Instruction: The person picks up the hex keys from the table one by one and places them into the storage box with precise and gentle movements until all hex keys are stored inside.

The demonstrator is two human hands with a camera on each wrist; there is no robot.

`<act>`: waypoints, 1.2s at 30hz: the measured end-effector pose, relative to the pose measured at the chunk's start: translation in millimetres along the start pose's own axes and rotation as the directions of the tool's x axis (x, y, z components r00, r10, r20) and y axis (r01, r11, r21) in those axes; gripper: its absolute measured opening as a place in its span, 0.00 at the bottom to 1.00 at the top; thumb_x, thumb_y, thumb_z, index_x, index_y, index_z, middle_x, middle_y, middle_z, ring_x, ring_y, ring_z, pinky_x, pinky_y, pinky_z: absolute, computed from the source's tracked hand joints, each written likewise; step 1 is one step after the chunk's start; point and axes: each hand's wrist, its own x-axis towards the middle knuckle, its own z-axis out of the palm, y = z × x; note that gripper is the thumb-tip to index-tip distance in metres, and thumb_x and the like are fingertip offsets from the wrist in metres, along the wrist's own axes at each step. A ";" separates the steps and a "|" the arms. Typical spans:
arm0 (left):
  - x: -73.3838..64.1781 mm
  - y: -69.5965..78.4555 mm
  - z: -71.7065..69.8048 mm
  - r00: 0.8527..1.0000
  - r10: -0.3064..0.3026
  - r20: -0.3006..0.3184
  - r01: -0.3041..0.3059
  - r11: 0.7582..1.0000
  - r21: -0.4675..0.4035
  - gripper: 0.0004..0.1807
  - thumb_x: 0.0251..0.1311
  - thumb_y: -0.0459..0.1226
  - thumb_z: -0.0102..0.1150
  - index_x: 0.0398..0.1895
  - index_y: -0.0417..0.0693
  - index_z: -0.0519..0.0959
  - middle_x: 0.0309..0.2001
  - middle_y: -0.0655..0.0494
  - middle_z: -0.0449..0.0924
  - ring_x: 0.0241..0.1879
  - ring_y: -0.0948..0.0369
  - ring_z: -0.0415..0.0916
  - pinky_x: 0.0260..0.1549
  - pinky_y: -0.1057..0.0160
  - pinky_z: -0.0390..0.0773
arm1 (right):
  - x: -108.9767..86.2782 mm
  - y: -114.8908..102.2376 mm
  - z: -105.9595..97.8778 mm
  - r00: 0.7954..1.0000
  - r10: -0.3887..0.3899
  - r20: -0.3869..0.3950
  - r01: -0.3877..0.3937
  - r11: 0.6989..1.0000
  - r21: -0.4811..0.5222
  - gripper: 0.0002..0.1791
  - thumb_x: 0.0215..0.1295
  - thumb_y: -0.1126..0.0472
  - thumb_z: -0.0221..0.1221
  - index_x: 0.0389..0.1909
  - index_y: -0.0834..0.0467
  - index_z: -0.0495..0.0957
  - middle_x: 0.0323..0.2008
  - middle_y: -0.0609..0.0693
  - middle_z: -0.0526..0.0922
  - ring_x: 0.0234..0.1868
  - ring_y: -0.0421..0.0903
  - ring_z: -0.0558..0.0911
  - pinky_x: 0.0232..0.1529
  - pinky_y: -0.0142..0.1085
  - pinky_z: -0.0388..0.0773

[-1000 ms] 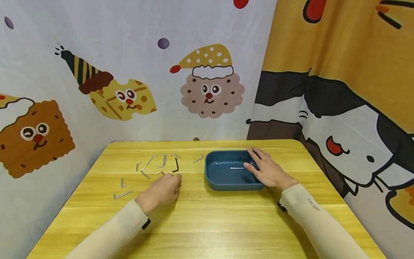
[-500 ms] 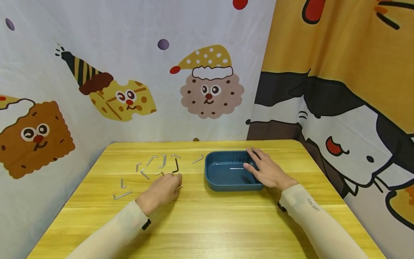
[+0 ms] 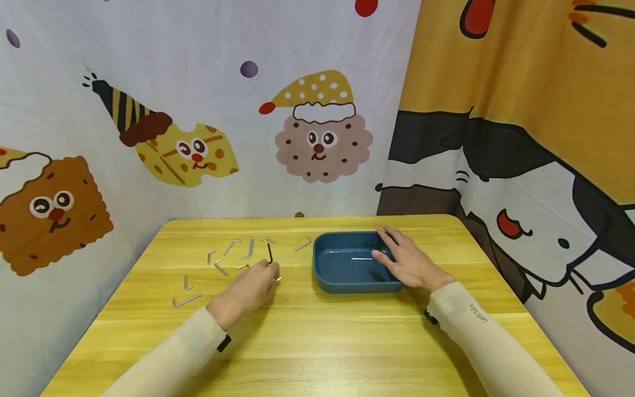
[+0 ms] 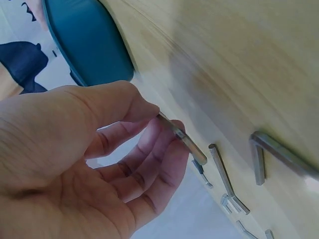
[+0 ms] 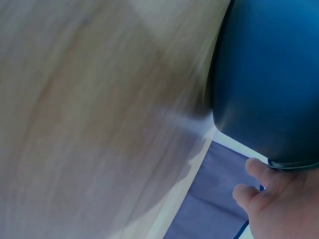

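Observation:
My left hand (image 3: 248,289) pinches a small metal hex key (image 4: 192,147) between thumb and fingertips, over the left-centre of the table. Just beyond the knuckles lies a black hex key (image 3: 270,252), its lower end hidden by the hand. My right hand (image 3: 416,264) rests across the right end of a blue rectangular box (image 3: 359,287), its fingers extended over the rim and its thumb inside. One silver hex key (image 3: 362,259) lies on the box floor. In the right wrist view, fingertips (image 5: 244,196) show beside the box's outer wall.
Several loose silver hex keys lie left of the left hand and beyond it, such as an L-shaped key (image 3: 186,300) nearest the left edge. Another silver key (image 3: 302,243) lies close to the box's left side. A patterned curtain (image 3: 317,193) hangs behind the wooden table (image 3: 317,342).
My left hand has risen slightly and shifted a little forward with the hex key, covering the lower end of the black key. The right hand and box stay in place.

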 end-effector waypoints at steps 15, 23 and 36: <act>8.6 7.8 -5.3 0.997 0.044 -0.064 -0.046 0.999 -0.027 0.12 0.73 0.20 0.67 0.56 0.35 0.87 0.49 0.38 0.92 0.38 0.56 0.87 0.34 0.61 0.87 | 0.1 0.5 1.4 1.000 0.000 -0.007 0.000 1.000 0.003 0.48 0.93 0.29 0.45 0.97 0.54 0.52 0.95 0.64 0.55 0.93 0.76 0.57 0.89 0.80 0.57; 20.3 12.4 -8.4 0.987 0.097 -0.131 -0.095 0.995 0.021 0.14 0.71 0.19 0.64 0.54 0.36 0.88 0.44 0.42 0.91 0.37 0.55 0.88 0.34 0.62 0.88 | 0.9 1.1 1.5 1.000 0.000 -0.008 0.000 1.000 0.003 0.47 0.93 0.29 0.45 0.97 0.53 0.52 0.95 0.64 0.55 0.93 0.76 0.57 0.89 0.80 0.57; 48.7 35.4 -17.9 0.982 0.135 -0.132 -0.126 0.989 0.073 0.15 0.76 0.24 0.69 0.59 0.45 0.91 0.46 0.49 0.92 0.37 0.59 0.86 0.31 0.66 0.84 | 1.9 3.5 3.2 1.000 -0.006 -0.002 0.006 1.000 -0.002 0.48 0.93 0.29 0.45 0.97 0.54 0.52 0.96 0.63 0.54 0.95 0.74 0.55 0.92 0.76 0.52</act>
